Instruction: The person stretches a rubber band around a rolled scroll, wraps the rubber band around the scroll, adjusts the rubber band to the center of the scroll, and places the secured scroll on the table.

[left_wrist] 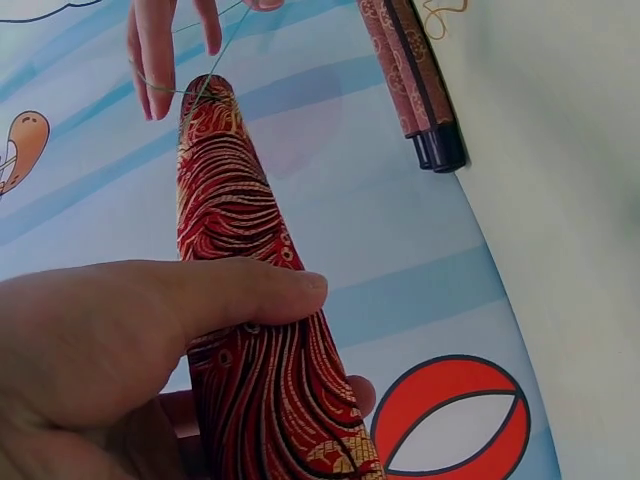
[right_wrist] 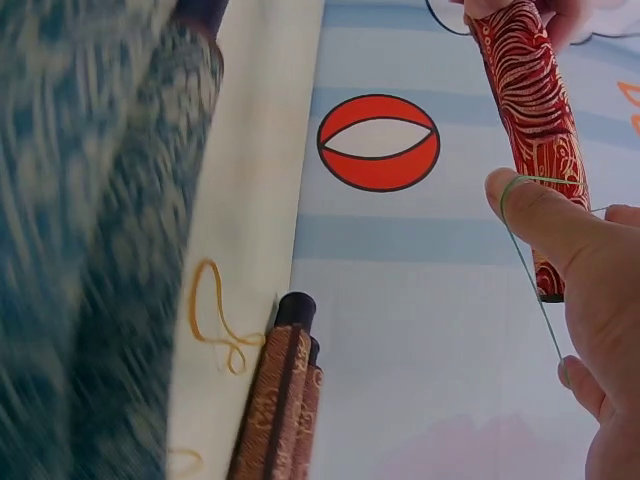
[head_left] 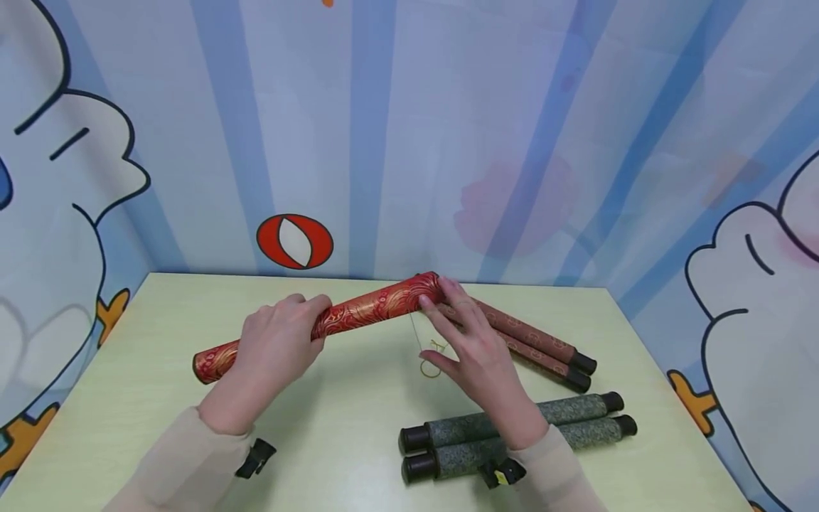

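Note:
A long roll covered in red-and-gold brocade (head_left: 374, 304) is held aslant above the table, right end higher. My left hand (head_left: 275, 348) grips it near the middle, thumb across its top in the left wrist view. At the raised end is my right hand (head_left: 476, 348), its fingers spread around the tip. A thin green elastic band (right_wrist: 545, 179) loops over the right thumb and stretches to the other fingers, across the roll's end in the left wrist view. The far fingers of that hand are partly hidden in the right wrist view.
Two brown patterned rolls (head_left: 531, 334) with black ends lie behind the right hand. Two grey-green rolls (head_left: 461, 455) with black caps lie side by side under the right forearm. Yellow bands (head_left: 430, 375) rest on the pale table (head_left: 345, 455). A printed curtain (head_left: 409, 142) stands behind.

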Motion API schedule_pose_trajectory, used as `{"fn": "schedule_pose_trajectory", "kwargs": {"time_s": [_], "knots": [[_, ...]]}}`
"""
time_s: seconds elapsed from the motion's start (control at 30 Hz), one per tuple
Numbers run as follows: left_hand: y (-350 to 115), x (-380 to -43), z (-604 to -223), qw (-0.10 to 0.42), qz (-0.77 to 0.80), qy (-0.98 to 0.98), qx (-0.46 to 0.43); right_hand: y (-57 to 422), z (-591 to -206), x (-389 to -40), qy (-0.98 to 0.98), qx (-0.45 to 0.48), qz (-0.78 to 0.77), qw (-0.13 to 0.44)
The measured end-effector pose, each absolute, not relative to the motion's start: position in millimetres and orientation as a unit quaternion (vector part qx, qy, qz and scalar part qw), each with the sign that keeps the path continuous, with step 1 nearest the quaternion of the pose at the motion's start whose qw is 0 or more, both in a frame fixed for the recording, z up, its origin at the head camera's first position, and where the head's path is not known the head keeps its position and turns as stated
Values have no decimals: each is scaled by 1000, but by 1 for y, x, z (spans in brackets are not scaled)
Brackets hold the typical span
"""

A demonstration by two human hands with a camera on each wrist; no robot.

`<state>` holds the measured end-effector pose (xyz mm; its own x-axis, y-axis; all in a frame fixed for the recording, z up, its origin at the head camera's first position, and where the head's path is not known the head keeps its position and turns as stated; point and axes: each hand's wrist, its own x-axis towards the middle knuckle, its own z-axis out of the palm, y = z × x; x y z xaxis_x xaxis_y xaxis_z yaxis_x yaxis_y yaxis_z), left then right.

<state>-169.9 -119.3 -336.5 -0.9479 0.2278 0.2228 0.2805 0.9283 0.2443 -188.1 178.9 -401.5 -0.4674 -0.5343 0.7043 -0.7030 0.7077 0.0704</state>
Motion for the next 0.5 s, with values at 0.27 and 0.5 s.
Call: {"fn": "schedule_pose_trajectory", "kwargs": {"time_s": [0.27, 0.5], "knots": [[-121, -165, -343, 138, -101, -968, -183, 184, -383, -193, -845, 399, 66, 349], [-121, -163, -344, 181, -97, -958, -199, 187, -371, -201, -847, 412, 106, 319]]}}
